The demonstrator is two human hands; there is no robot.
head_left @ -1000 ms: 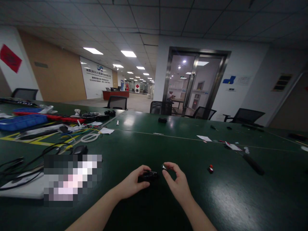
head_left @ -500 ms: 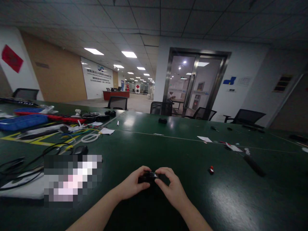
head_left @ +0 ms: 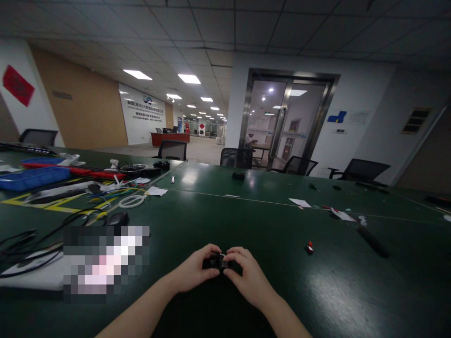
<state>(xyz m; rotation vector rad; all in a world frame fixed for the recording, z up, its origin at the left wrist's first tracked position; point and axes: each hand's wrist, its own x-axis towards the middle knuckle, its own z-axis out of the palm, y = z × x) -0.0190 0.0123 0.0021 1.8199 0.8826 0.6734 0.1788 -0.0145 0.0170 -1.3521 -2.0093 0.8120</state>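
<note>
My left hand is closed round a small black part that rests on the dark green table near its front edge. My right hand meets it from the right, fingers pinched on a tiny shiny piece pressed against the black part's right end. Both thumbs and forefingers touch over the part, which is mostly hidden by them. A small red piece lies on the table to the right of my right hand, apart from it.
Black cables, a black mouse, a white ring and a blue tray crowd the left side. A dark tool and paper scraps lie at right. Office chairs line the far edge.
My right hand, which held the shiny piece apart from the black part, has moved left and closed in against it. My left hand has kept still.
</note>
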